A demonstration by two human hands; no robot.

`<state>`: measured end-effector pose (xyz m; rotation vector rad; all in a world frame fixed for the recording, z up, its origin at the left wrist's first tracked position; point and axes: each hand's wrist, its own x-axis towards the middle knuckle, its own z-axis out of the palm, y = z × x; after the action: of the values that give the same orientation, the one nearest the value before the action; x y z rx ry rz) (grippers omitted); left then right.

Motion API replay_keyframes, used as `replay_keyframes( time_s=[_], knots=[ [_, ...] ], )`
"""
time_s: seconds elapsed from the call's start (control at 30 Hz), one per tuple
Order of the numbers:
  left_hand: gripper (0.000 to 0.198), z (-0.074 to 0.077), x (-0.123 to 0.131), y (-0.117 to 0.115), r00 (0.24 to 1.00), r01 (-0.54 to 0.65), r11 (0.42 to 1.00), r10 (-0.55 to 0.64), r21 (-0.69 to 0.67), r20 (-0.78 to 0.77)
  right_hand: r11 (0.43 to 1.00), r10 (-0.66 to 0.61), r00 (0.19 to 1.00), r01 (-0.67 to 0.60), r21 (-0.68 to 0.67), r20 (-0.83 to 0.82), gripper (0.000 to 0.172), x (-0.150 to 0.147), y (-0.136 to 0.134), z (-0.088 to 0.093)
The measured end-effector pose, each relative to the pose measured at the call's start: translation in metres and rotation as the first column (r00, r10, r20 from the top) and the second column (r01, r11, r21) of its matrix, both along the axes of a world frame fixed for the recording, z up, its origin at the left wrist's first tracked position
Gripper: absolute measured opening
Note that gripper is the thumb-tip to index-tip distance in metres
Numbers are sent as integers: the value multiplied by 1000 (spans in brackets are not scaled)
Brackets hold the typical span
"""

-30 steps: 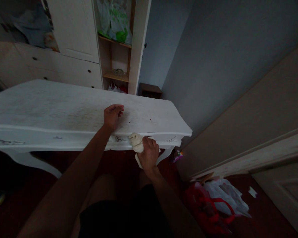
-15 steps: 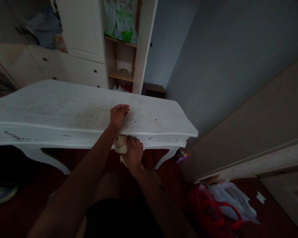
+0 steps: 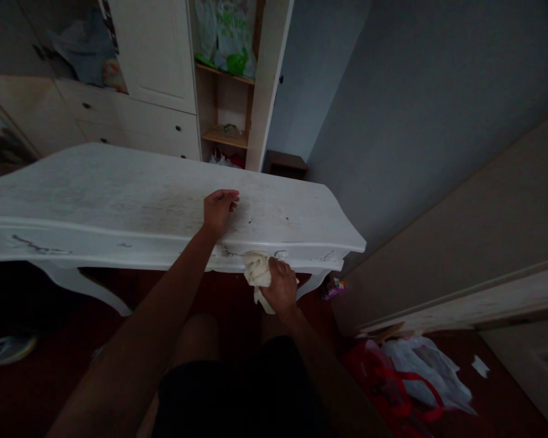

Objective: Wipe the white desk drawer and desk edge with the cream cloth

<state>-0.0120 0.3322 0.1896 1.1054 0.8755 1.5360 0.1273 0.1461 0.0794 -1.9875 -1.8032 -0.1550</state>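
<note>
Loosely bent and released, my left hand lies over the stained top of the white table; my right hand grasps a bunched cream cloth at the table's front edge, just beside a pale knob.

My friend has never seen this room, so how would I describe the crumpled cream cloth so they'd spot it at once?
Find the long white table with curved legs. At its white front panel, towards the right end, the person's bare right hand grips the cream cloth. Its creamier colour and crumpled folds set it apart from the rigid panel behind.
</note>
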Motion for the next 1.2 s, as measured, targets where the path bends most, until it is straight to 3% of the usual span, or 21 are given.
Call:
replay_keyframes(
  time_s=[0.3,0.5,0.67,0.83,1.0,1.2],
  knots=[
    [8,3,1,-1,1000,-7,1000,7,-6,-27,987,-149,987,145,67,65,46,80,-29,3],
    [8,1,1,1,1000,-8,1000,8,-2,-17,943,-280,960,277,186,-7,51,107,-41,12],
    [9,1,1,1,1000,-10,1000,10,7,-21,923,-281,954,298,242,-102,54,87,-39,21],
    [9,3,2,-1,1000,-8,1000,8,-6,-23,953,-199,975,217,214,-99,50,45,-22,24],
    [10,3,2,-1,1000,-7,1000,6,-15,-23,978,-161,987,160,137,0,56,21,-16,32],
    [10,3,1,-1,1000,-5,1000,5,-10,-26,999,-18,984,24,-32,178,59,8,-11,52]
  ],
)
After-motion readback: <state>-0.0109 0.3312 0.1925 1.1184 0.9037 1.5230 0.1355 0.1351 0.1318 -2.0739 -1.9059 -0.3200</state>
